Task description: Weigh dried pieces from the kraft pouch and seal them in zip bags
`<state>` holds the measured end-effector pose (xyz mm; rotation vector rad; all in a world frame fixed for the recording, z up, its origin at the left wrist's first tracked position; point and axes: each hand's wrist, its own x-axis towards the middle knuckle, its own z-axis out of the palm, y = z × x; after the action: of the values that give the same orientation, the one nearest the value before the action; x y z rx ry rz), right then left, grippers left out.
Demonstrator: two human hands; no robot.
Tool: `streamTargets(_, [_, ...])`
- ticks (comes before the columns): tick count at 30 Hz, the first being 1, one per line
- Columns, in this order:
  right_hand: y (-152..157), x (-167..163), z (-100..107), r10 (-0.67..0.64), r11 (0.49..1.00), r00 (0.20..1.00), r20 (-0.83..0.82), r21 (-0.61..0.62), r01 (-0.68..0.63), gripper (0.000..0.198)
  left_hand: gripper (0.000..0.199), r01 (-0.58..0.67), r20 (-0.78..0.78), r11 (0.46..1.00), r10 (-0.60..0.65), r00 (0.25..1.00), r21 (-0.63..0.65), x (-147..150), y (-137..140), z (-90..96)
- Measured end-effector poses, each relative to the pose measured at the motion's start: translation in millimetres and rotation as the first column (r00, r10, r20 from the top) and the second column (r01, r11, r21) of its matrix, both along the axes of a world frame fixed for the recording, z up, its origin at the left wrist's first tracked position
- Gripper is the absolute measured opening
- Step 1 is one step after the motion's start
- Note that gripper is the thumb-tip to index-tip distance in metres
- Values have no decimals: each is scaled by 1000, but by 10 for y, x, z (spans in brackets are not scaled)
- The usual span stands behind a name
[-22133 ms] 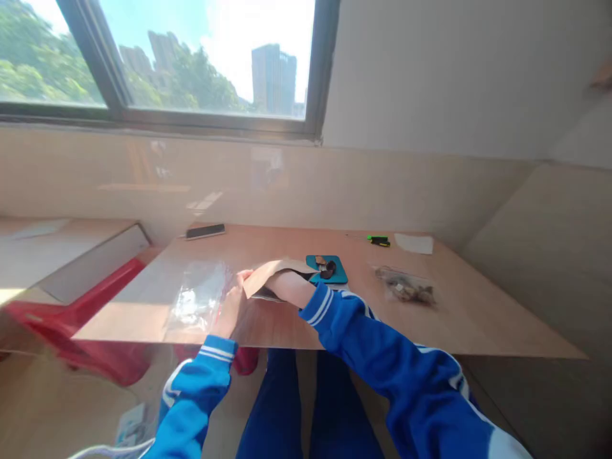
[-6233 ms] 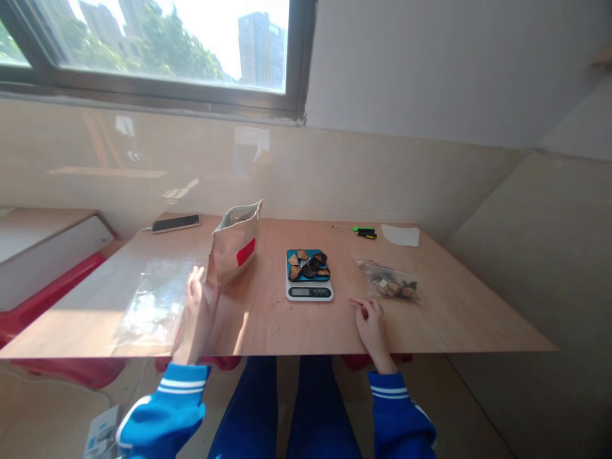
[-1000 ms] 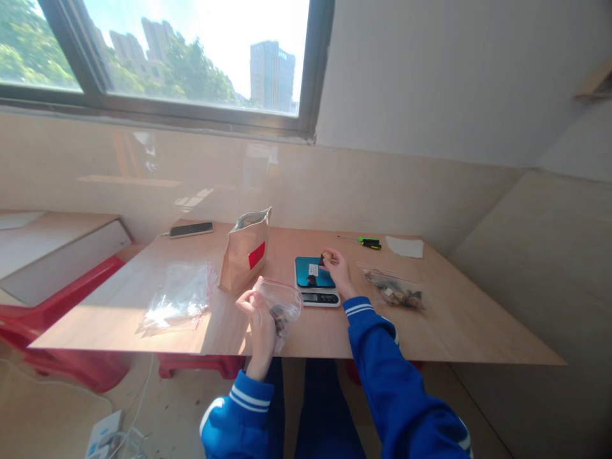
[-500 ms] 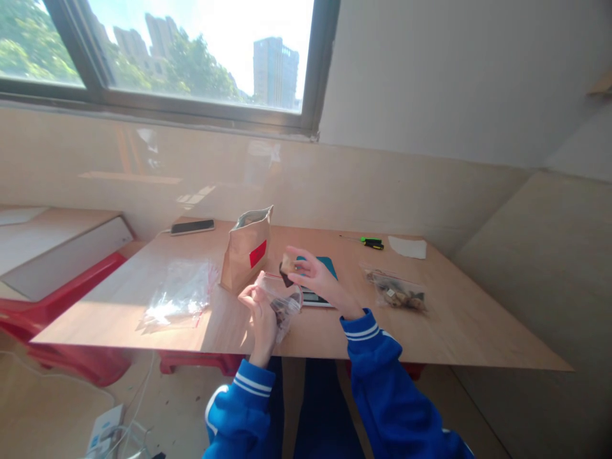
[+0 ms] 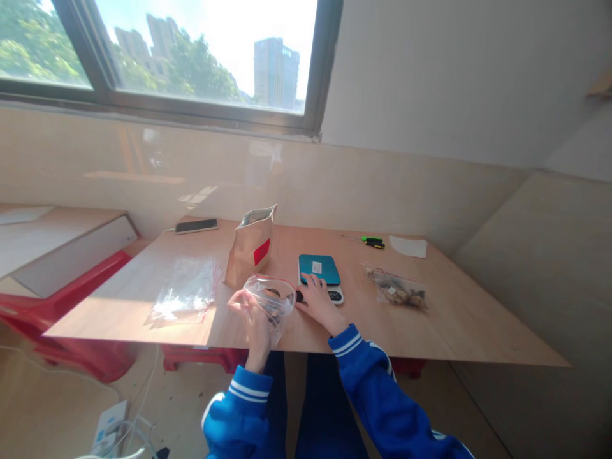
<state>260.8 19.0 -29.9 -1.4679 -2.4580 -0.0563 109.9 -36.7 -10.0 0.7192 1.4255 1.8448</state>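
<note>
My left hand [image 5: 252, 313] pinches the side of a clear zip bag [image 5: 282, 312], its mouth spread wide with a red seal line. Dark brown pieces, which look like dried mushroom, lie inside it. My right hand [image 5: 315, 298] is between the bag and a kitchen scale [image 5: 329, 269] with a teal top, its fingers over the scale's near left part. A small dark piece [image 5: 299, 296], seemingly dried mushroom, shows at its fingertips, beside the bag's rim; most of it is hidden.
A standing kraft pouch [image 5: 246, 252] with a red label is behind the bag. Flat clear bags [image 5: 184, 290] lie left, a phone [image 5: 196, 225] at the back. To the right are filled zip bags [image 5: 401, 292], screwdrivers [image 5: 373, 242] and white paper [image 5: 408, 246].
My right hand has moved down from above the bag, lower beside its rim and over the scale's front. The bag's mouth has turned more toward me, and the scale's top shows more fully.
</note>
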Motion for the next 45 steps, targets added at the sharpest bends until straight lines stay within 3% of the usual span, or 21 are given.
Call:
streamTargets(3, [22, -14, 135, -9, 1000, 997, -76, 20, 11, 23, 30, -47, 38, 998, 49, 998, -37, 14, -40, 62])
streamTargets(5, [29, -10, 322, -68, 996, 966, -251, 40, 80, 24, 31, -70, 44, 996, 72, 996, -50, 15, -51, 75])
streamTargets(7, [-4, -12, 544, -94, 987, 883, -461, 72, 142, 30, 33, -82, 35, 995, 84, 996, -48, 22, -53, 69])
streamTargets(9, [-87, -29, 746, -4, 995, 816, -578, 83, 63, 35, 36, -90, 17, 995, 90, 996, -36, 38, -58, 61])
streamTargets(12, [-266, -61, 900, 162, 982, 779, -606, 22, -187, 45, 40, -80, -1, 997, 80, 997, -12, 65, -78, 71])
streamTargets(15, [-462, -87, 824, 95, 983, 704, -704, -43, -176, 49, 43, -79, -5, 997, 79, 997, -6, 82, -104, 106])
streamTargets(17, [-597, -119, 678, -18, 986, 614, -789, -117, -121, 51, 46, -93, -10, 996, 93, 996, -3, 100, -120, 129])
streamTargets(21, [-830, -257, 353, -184, 949, 400, -898, -268, -166, 65, 41, -75, 24, 990, 73, 997, 123, 202, -182, 147])
streamTargets(25, [-903, -342, 222, -287, 954, 119, -951, -295, -57, 51, 34, 43, 9, 979, -46, 999, 200, 304, -324, 123])
streamTargets(28, [-918, -257, 259, -266, 964, 0, -964, -266, -23, 46, 30, 127, -58, 955, -116, 992, 268, 281, -398, 104])
streamTargets(31, [-960, -121, 306, -235, 972, -30, -972, -234, -36, 40, 29, 116, -74, 952, -99, 992, 284, 177, -393, 107])
streamTargets(36, [-1013, -67, 329, -187, 982, -21, -982, -188, 32, 38, 34, 376, -148, 918, -358, 922, 125, 5, -376, 131])
streamTargets(41, [-1026, -146, 316, -160, 984, 130, -978, -149, 96, 41, 36, 218, -225, 972, -195, 955, 84, -65, -447, 140])
streamTargets(45, [-1033, -158, 234, -146, 989, 230, -962, -137, 56, 42, 35, 126, -193, 990, -113, 975, 57, -87, -477, 211])
